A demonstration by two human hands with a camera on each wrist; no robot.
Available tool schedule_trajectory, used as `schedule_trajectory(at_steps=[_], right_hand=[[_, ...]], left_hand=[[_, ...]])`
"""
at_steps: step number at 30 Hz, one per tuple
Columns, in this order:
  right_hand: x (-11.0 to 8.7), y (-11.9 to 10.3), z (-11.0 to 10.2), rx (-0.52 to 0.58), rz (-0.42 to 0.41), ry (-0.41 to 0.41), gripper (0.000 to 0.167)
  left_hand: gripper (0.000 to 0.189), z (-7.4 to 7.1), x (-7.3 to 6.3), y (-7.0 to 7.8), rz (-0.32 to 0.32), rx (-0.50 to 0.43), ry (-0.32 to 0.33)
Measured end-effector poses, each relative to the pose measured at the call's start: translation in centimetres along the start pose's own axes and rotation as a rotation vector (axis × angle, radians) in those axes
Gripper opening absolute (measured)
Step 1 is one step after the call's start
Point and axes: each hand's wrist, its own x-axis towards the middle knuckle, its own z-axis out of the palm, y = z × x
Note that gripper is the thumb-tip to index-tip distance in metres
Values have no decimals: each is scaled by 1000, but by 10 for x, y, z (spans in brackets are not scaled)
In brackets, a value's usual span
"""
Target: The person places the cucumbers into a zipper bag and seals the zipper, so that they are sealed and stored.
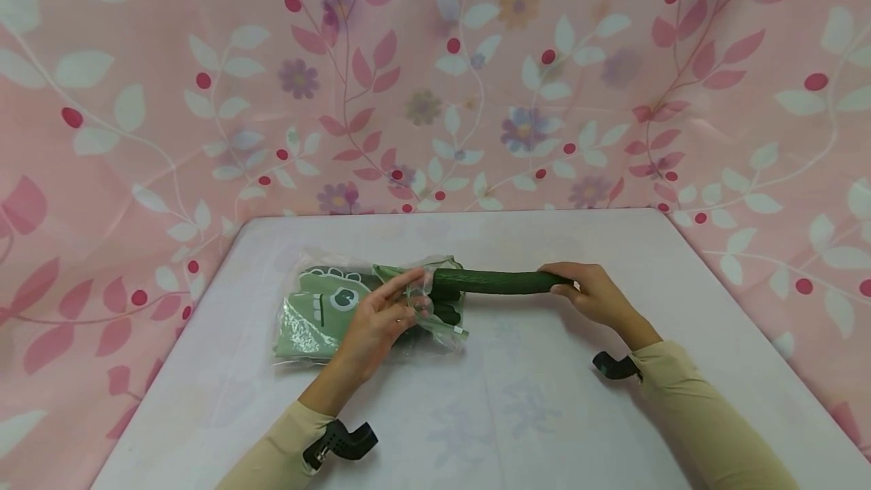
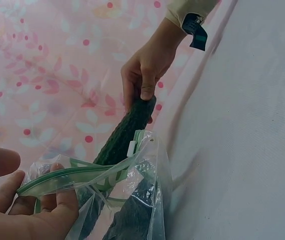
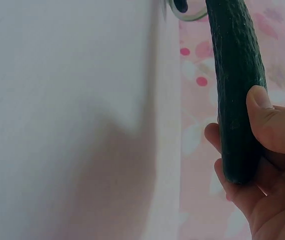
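A long dark green cucumber lies level, its left end in the mouth of a clear zip bag printed with a green cartoon face. My right hand grips the cucumber's outer end; in the right wrist view the thumb lies along its side. At the bag's mouth, my left hand holds the rim, with fingers around the green zip edge. More dark green cucumbers show inside the bag. A white slider sits on the zip.
The bag rests on a white-covered table. Behind the table's back edge hangs a pink floral cloth. Black wrist cameras are strapped near both cuffs.
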Motion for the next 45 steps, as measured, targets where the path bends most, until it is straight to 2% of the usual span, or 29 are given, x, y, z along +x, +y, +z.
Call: schedule_trajectory(at_steps=[9, 13, 24, 39, 45], right_hand=[[12, -10, 20, 21, 24, -4, 38], [18, -16, 28, 41, 35, -15, 38], [38, -35, 48, 60, -5, -4, 34], [49, -48, 64, 59, 31, 6, 36], [53, -51, 68, 99, 59, -20, 36]], left_hand=[[60, -2, 0, -1, 12, 22, -32], [60, -1, 0, -1, 7, 27, -26], [60, 0, 0, -2, 2, 29, -19], [60, 1, -1, -1, -6, 37, -15], [60, 0, -1, -1, -7, 22, -2]])
